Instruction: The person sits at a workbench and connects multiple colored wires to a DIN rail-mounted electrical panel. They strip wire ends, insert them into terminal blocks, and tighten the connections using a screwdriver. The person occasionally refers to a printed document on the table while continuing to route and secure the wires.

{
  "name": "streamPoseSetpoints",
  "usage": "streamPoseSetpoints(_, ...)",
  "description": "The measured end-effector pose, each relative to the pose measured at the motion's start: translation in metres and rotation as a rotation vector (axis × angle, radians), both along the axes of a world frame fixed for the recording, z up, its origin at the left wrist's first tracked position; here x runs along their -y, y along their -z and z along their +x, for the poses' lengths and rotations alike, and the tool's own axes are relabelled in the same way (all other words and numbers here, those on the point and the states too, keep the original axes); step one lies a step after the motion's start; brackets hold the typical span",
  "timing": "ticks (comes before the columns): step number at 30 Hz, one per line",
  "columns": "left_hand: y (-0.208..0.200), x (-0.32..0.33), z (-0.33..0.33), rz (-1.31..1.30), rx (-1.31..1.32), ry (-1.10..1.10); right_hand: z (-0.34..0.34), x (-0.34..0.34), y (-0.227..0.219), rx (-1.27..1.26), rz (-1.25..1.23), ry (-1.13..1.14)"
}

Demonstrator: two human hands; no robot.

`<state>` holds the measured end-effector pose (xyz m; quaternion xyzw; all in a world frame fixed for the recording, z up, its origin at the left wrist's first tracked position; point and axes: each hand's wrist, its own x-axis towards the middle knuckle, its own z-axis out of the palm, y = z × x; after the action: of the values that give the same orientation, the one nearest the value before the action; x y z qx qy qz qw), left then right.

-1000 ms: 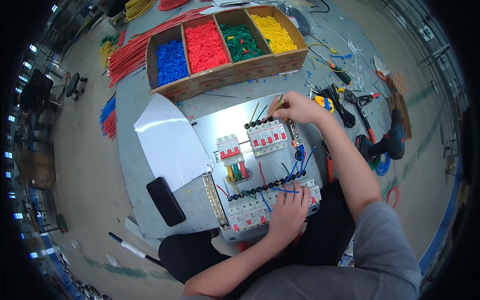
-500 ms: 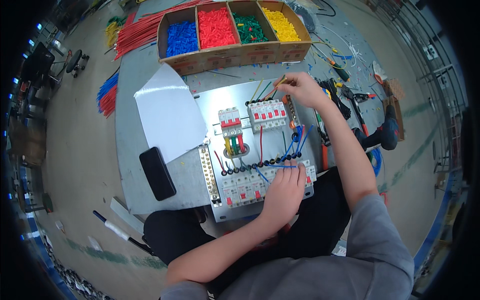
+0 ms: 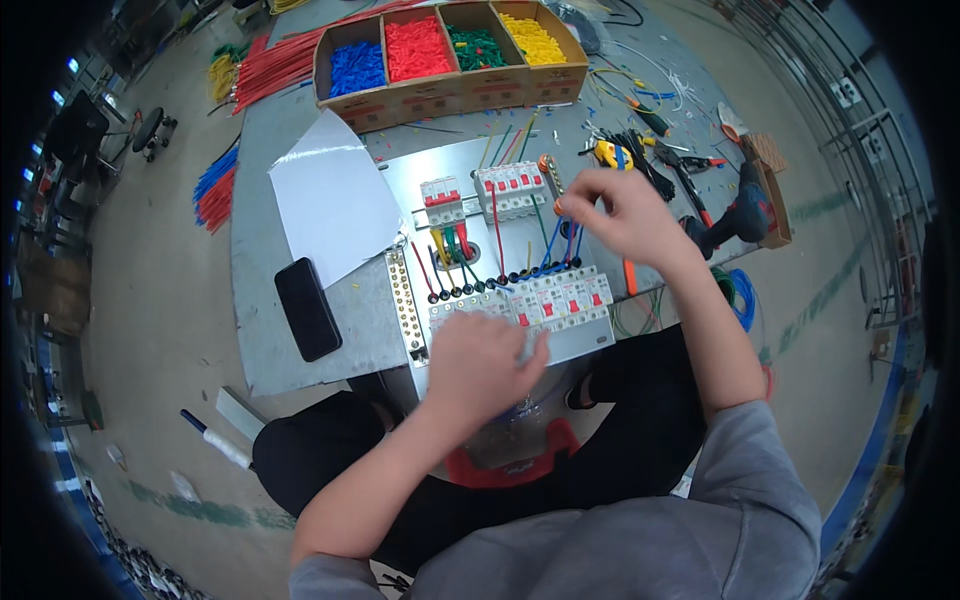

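A metal mounting plate (image 3: 400, 190) tilts at the table's near edge. It carries a three-switch circuit breaker (image 3: 441, 203), a row of breakers (image 3: 510, 192) with loose wires (image 3: 512, 150) standing up behind it, and a longer near row (image 3: 560, 304). My left hand (image 3: 485, 360), blurred, is over the left part of the near row, thumb apart from the fingers, with nothing seen in it. Beside the right brass terminal strip (image 3: 551, 176), my right hand (image 3: 625, 215) has its fingers curled together. Whatever lies between its fingertips is hidden. Blue wires (image 3: 551, 240) rise just below it.
A divided cardboard box (image 3: 420, 97) of coloured caps stands at the back. White paper (image 3: 330, 200) and a black phone (image 3: 308, 310) lie at left. Right are a tape measure (image 3: 613, 155), pliers (image 3: 690, 160) and a cordless drill (image 3: 735, 215). Red wires (image 3: 285, 70) lie far left.
My right hand has left the wires behind the upper row and come down toward the right strip's near end. My left hand has moved left and nearer, off the near row's right part.
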<state>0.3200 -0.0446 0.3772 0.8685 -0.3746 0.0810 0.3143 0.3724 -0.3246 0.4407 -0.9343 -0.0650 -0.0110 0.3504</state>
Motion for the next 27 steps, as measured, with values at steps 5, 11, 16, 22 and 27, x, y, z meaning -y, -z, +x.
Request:
streamPoseSetpoints(5,-0.019,-0.042,0.027,0.229,-0.313,-0.36,-0.058,-0.027,0.032,0.115,-0.126,-0.093)
streamPoseSetpoints(11,0.042,-0.064,0.049,0.021,-0.134,-0.406,-0.066,-0.071,0.065,0.336,-0.415,-0.196)
streamPoseSetpoints(16,0.055,-0.054,0.069,-0.221,-0.736,-0.307,-0.045,-0.081,0.082,0.256,-0.466,-0.195)
streamPoseSetpoints(22,0.073,-0.038,0.091,-0.474,-0.808,-0.196,-0.036,-0.095,0.081,0.397,-0.391,-0.133)
streamPoseSetpoints(27,0.082,-0.027,0.092,-0.509,-0.92,-0.196,-0.02,-0.101,0.08,0.318,-0.435,-0.043)
